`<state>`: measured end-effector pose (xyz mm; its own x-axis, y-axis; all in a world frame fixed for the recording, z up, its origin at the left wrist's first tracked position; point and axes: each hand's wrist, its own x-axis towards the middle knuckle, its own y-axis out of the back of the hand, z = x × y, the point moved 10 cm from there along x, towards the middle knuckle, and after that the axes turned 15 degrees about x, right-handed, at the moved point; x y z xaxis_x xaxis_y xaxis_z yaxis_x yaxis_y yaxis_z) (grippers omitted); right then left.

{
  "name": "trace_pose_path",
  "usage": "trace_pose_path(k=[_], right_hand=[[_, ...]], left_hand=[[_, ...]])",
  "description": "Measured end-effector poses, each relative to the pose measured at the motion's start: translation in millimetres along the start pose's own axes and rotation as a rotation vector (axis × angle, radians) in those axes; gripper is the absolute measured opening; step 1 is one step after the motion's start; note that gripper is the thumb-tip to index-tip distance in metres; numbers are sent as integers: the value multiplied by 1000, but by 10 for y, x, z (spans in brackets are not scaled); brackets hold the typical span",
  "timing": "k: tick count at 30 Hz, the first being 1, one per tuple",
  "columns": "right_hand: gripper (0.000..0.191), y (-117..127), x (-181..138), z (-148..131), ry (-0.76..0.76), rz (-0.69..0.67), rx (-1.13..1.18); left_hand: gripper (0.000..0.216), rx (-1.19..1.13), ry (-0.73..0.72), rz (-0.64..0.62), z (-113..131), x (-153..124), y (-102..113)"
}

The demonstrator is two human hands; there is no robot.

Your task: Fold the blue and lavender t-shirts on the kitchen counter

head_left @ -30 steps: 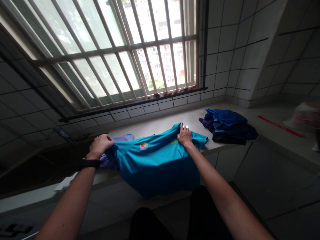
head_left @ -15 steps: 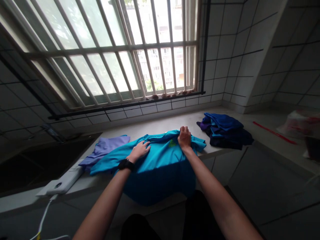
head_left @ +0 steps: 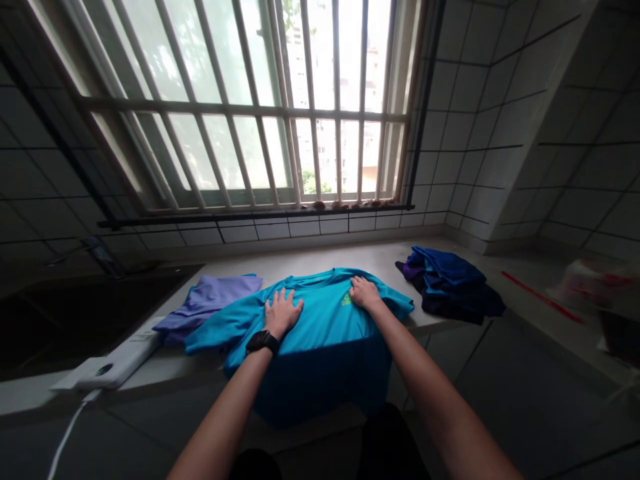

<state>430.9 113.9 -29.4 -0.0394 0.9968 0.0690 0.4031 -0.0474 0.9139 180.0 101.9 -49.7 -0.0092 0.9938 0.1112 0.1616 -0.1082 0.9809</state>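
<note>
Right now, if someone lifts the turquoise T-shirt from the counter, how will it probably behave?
The turquoise T-shirt will probably be floppy: it hangs limply over the counter edge. Its smooth, thin-looking fabric may slide easily and probably weighs little.

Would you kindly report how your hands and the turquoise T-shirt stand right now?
Left hand, right hand flat on turquoise T-shirt. Shirt spread, hem hanging over counter edge. Lilac garment alongside.

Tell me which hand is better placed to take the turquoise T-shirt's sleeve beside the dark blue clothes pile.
Right, probably: the right hand lies on the turquoise T-shirt close to that sleeve. The left hand, with the black wristband, rests flat further away, across the shirt's chest.
</note>
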Motion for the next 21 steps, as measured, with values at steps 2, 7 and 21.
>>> trace_pose_path(k=[2, 7, 21], right_hand=[[49, 19, 45, -35, -59, -83, -29], [53, -225, -126, -412, -59, -183, 5], [42, 582, -24, 231, -60, 24, 91]], left_hand=[[64, -23, -3, 4, -2, -13, 4], [66, -61, 11, 4, -11, -16, -3], [68, -100, 44, 5, -34, 2, -5]])
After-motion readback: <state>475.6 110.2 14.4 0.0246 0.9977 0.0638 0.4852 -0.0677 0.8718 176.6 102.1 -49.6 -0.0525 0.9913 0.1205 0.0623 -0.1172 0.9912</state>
